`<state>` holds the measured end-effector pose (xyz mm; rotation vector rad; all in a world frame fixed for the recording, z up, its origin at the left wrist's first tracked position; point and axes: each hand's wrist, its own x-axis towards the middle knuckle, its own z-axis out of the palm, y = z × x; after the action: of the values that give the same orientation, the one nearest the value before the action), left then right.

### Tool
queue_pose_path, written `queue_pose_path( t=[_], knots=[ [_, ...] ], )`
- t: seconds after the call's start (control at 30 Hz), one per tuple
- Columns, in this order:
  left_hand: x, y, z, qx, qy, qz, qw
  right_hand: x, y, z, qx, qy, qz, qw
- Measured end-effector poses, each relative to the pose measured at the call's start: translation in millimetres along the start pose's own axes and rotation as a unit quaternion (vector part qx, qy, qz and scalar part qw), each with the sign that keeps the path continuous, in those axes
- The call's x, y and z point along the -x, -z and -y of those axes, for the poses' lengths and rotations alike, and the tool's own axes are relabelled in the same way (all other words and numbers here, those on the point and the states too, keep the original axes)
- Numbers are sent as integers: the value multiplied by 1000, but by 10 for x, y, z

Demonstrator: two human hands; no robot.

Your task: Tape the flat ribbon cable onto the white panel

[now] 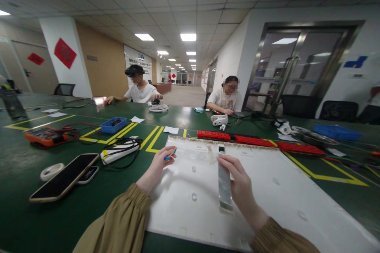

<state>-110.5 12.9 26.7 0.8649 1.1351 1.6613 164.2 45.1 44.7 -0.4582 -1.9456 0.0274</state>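
Observation:
A large white panel (204, 213) with small round bosses and a brownish far edge lies in front of me on the green table. My left hand (158, 168) is closed over its left far corner, around a small blue-handled tool (170, 158) with a short pointed tip. Most of that tool is hidden by my fingers, so its kind is unclear. Over the middle of the panel, my right hand (239, 180) grips the upper part of a flat, shiny grey strip (225, 187). Whether the strip rests on the panel or is fixed to it I cannot tell.
Red power strips (249, 140) run beyond the panel. To the left are a phone (65, 177), a white power strip (120, 152), an orange multimeter (46, 136) and a blue tray (113, 125). Two people (144, 93) sit across the table, one near a fan (158, 108).

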Motion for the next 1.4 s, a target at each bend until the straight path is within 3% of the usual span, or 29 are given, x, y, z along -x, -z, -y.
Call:
queue_pose_path(
  t=[0.37,0.53,0.63,0.73,0.83,1.07,1.4],
  knots=[
    [28,-39,-27,45,-14,-7,999,-19,4,35,-11,-36,5,999],
    [-2,-37,-51,103,20,45,993,-35,3,-14,-17,-96,-17,995],
    [-26,-20,-38,66,10,65,996,-11,-30,-105,5,-162,-27,986],
    [-66,-3,3,9,-6,67,998,17,-49,-168,34,-257,-2,966],
    [-84,-5,31,-22,-11,58,998,27,-54,-184,21,-309,19,951],
    [80,-91,-26,-123,-143,39,981,-26,-60,-133,-79,-362,-13,929],
    [81,-66,9,-209,-175,33,962,-47,-59,-100,-142,-379,-10,914]
  ],
)
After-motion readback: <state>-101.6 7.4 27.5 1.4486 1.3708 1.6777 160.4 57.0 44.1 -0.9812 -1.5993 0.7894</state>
